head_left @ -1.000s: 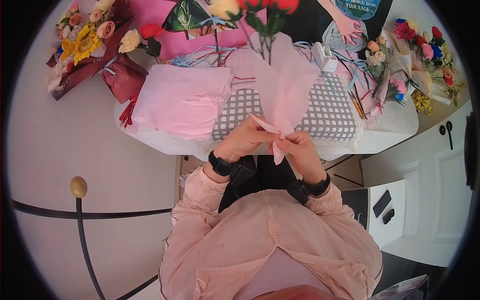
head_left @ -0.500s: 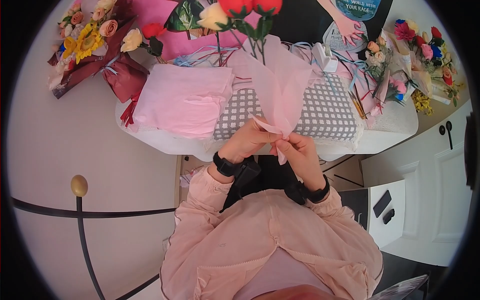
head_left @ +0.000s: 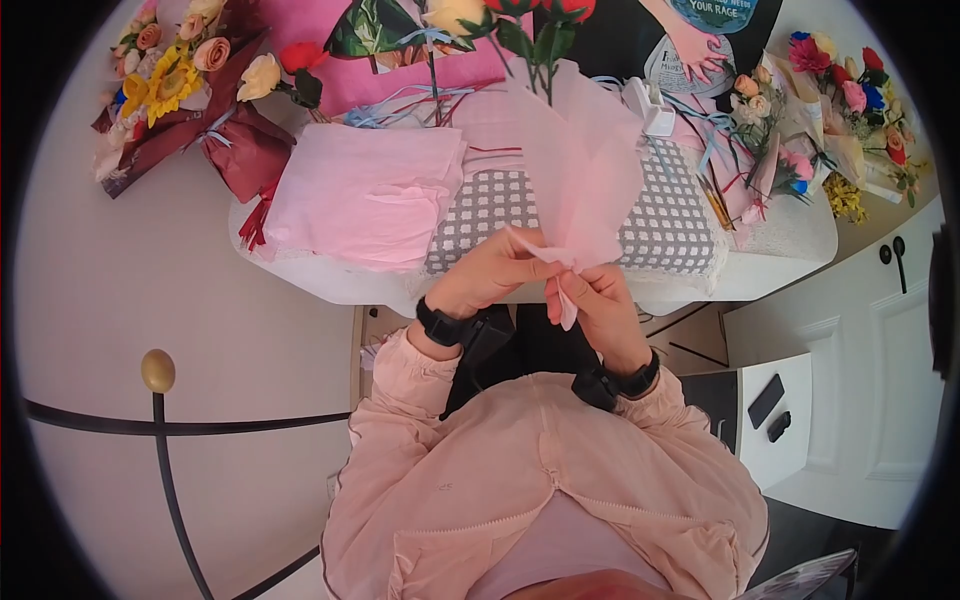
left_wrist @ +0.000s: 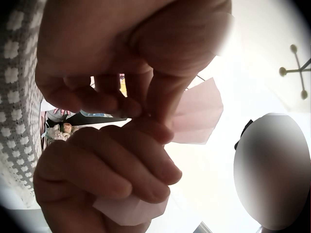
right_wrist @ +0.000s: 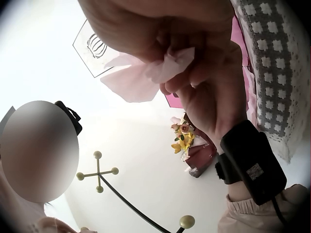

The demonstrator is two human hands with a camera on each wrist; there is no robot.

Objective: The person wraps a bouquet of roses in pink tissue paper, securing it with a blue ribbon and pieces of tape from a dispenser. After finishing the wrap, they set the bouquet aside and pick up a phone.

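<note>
Pink wrapping paper (head_left: 585, 170) stands gathered around the stems of red roses (head_left: 570, 8) and a cream rose (head_left: 455, 14) in the head view. The left hand (head_left: 490, 272) pinches the paper's gathered part from the left. From the other side the right hand (head_left: 602, 305) pinches it just below, with a twisted tail of paper (head_left: 569, 312) hanging between the fingers. Both hands touch at the pinch. In the right wrist view the crumpled paper end (right_wrist: 175, 65) pokes out of the fingers. The stem ends are hidden.
A stack of pink sheets (head_left: 360, 195) lies left on the table, beside a grey-and-white checked cloth (head_left: 490, 205). Wrapped bouquets stand at the left (head_left: 235, 150) and right (head_left: 835, 120). Ribbons, a white box (head_left: 652, 110) and thin tools (head_left: 716, 203) lie behind and to the right.
The flowers and paper tipped lower and left half a second ago, then back up and right. Both hands keep their pinch on the paper and have shifted only slightly.
</note>
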